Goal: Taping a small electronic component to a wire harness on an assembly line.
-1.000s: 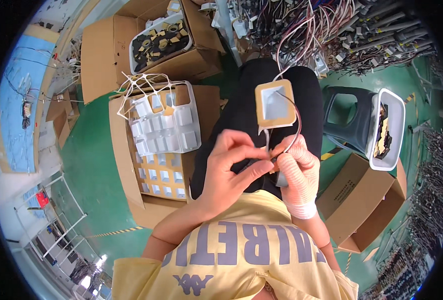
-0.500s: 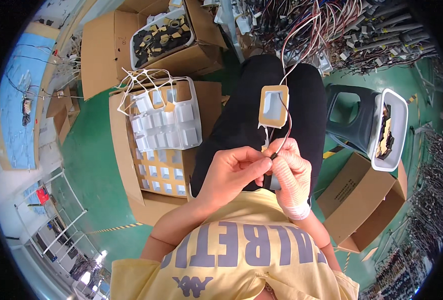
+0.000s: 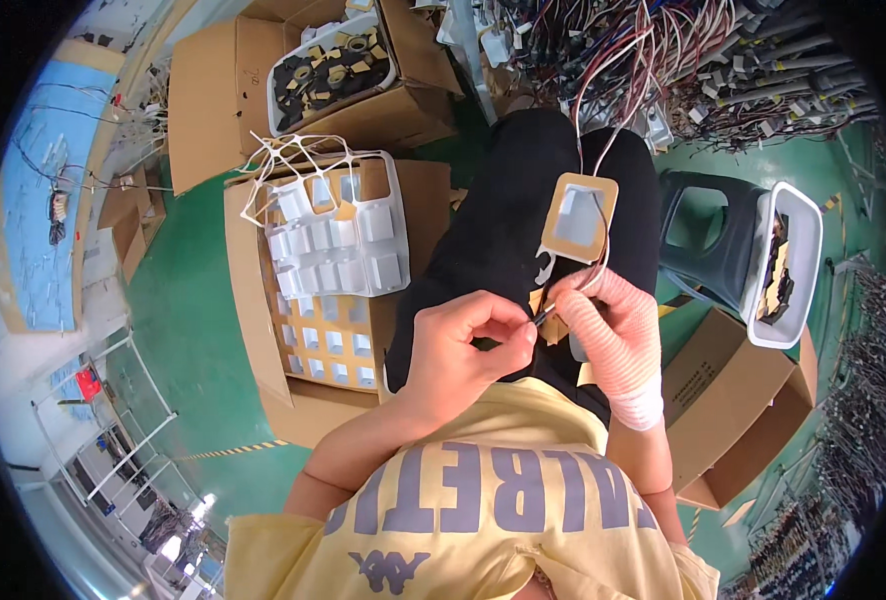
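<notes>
Over my lap, my left hand (image 3: 468, 340) is closed in a pinch on a small black piece (image 3: 540, 316) at the end of a thin wire. My right hand (image 3: 618, 325), covered by a pale ribbed wrap, is closed on the same wire (image 3: 603, 255) right beside it. Just beyond my hands lies a white plastic box (image 3: 575, 200) with a tan foam-like rim. The wire loops over this box, and more wires run from it toward the bundle ahead. A tan scrap (image 3: 555, 328) shows under my fingers, partly hidden.
To the left, a carton (image 3: 258, 290) bears white trays (image 3: 333, 235) of box-shaped cups. Ahead of it, another carton (image 3: 203, 110) holds a tub of black and tan pieces. Wire bundles (image 3: 653, 50) crowd the far side. A stool (image 3: 698, 225), a white tub (image 3: 813, 235) and a carton (image 3: 713, 390) stand right.
My right hand has shifted right and opened a small gap from my left fingertips. The white box has moved slightly right and tilted.
</notes>
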Demonstrator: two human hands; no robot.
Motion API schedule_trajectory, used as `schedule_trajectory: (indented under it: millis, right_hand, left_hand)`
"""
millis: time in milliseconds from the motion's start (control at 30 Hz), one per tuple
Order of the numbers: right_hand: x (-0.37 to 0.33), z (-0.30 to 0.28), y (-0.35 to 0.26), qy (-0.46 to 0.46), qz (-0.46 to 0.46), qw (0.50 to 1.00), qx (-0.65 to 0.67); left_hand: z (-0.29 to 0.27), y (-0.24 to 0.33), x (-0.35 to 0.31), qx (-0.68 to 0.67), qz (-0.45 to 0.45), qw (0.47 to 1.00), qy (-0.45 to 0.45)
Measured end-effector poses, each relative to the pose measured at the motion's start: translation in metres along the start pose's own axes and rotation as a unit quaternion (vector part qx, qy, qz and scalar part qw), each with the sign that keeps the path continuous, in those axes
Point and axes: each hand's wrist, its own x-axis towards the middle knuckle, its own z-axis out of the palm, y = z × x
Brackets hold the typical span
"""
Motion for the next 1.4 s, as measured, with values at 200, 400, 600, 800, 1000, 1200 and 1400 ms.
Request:
schedule_trajectory:
  millis: [200,400,600,800,1000,1200,1400]
  right_hand:
    - [0.003,-0.004,0.001,-0.037,0.023,0.997,0.062]
    - [0.002,0.003,0.004,0.003,-0.012,0.998,0.055]
    - [0.003,0.0,0.005,-0.018,0.044,0.992,0.117]
    - [0.005,-0.006,0.006,-0.028,0.028,0.99,0.139]
    - [0.007,-0.012,0.004,-0.004,-0.061,0.998,0.019]
    - [0.005,-0.007,0.009,-0.043,-0.006,0.996,0.073]
    - [0.004,0.001,0.008,0.01,-0.024,0.999,0.028]
  left_hand:
    - [-0.002,0.003,-0.001,-0.085,-0.051,0.995,-0.013]
    - [-0.003,0.012,0.007,-0.266,-0.173,0.946,-0.067]
    - [0.003,0.009,0.006,-0.256,-0.175,0.95,-0.033]
    - [0.006,0.013,0.002,-0.065,-0.049,0.997,0.013]
    - [-0.007,0.009,0.009,-0.163,-0.168,0.97,-0.069]
    - [0.009,0.002,0.026,-0.423,-0.127,0.885,-0.148]
    - [0.023,0.004,0.027,-0.533,-0.101,0.822,-0.172]
